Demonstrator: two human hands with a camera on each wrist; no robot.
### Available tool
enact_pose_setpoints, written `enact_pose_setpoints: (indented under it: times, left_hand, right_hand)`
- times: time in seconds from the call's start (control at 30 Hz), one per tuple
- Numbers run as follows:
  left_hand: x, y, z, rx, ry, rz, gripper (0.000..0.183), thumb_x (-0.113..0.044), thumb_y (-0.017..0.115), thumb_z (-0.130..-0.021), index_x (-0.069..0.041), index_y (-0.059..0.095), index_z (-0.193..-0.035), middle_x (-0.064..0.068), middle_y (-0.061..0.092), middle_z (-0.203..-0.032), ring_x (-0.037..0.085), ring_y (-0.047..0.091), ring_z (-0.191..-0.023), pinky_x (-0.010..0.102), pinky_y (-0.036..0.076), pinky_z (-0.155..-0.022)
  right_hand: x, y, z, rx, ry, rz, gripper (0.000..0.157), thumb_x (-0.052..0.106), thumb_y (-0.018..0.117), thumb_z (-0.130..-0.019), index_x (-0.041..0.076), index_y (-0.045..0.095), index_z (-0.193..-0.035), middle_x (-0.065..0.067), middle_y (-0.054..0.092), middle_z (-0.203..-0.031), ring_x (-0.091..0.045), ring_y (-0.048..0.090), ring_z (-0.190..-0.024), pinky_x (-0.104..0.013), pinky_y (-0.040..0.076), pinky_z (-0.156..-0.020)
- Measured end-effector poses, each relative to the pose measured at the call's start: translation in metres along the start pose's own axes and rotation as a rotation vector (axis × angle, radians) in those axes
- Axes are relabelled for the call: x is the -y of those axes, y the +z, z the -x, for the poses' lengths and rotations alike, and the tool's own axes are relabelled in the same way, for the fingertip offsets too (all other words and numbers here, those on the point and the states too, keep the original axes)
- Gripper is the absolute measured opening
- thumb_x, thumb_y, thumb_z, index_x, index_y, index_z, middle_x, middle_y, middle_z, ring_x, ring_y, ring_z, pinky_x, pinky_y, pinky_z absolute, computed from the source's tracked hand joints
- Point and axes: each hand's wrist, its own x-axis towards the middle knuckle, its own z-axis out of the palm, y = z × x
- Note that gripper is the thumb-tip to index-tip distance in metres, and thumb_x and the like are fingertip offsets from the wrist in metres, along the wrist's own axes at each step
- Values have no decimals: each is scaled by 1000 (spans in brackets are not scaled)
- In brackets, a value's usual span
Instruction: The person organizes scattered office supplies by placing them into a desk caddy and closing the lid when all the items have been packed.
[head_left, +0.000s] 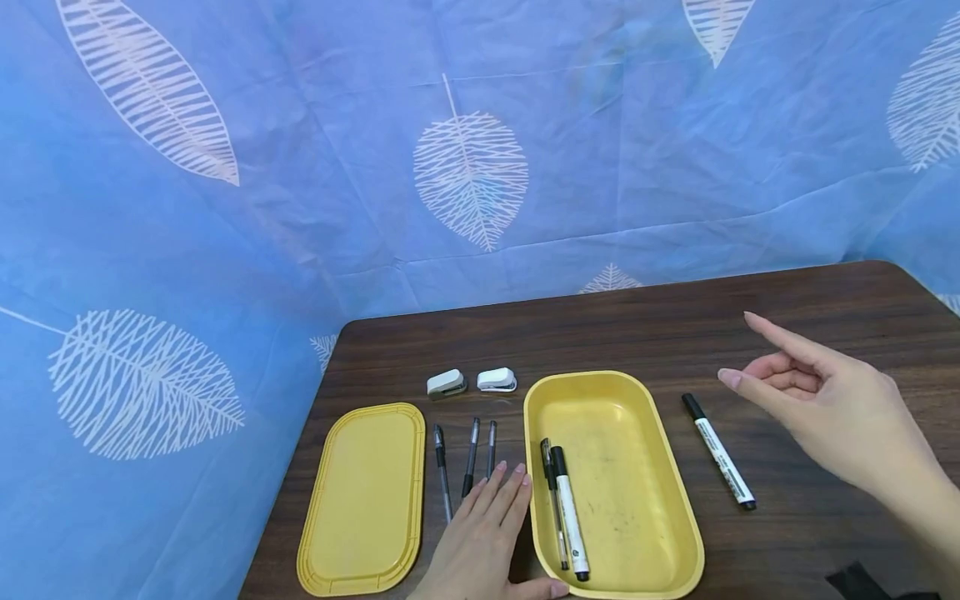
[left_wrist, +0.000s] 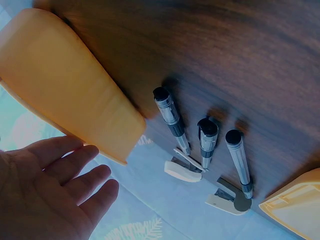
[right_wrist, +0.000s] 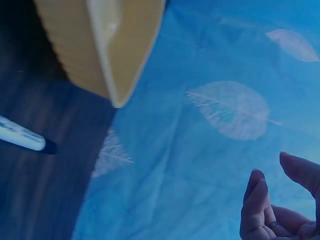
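My left hand (head_left: 483,533) lies with straight fingers along the left rim of a yellow plastic box (head_left: 626,492), fingertips right at its edge. Inside the box, a black-capped pen (head_left: 555,500) and a white marker with a black cap (head_left: 572,517) lie side by side. Above the table at the right, my right hand (head_left: 840,408) holds nothing; its thumb and index finger point forward, apart, and the other fingers are curled. A second white marker (head_left: 722,458) lies between that hand and the box, and also shows in the right wrist view.
Left of the box lie several pens (head_left: 442,467), partly behind the left hand. Two small white staplers (head_left: 496,380) sit beyond them. A yellow lid (head_left: 367,500) rests flat at the far left. Blue leaf-patterned cloth (head_left: 322,167) hangs behind the dark wooden table (head_left: 787,333).
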Motion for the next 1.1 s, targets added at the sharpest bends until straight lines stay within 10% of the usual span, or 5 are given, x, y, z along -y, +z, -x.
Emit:
enact_pose_setpoints:
  times: [0.3,1.1]
  left_hand:
    - [0,6,1,-90,46,-67,102,-84,29,-82,-10,33,-151,5,37,-155,25,35,-144,42,41,-110]
    - [-2,-2,-3,24,-17,30,99,-81,35,-84,-13,23,-155,4,27,-160,24,26,-148,45,36,-113]
  right_hand:
    - [-32,14,0,54,5,86,72,43,68,-88,19,39,-150,27,62,-78,6,50,-64,-18,31,-54]
    - [-79,32,-2,207,98,155,84,51,63,-89,7,30,-152,8,70,-88,5,46,-63,-20,32,-55]
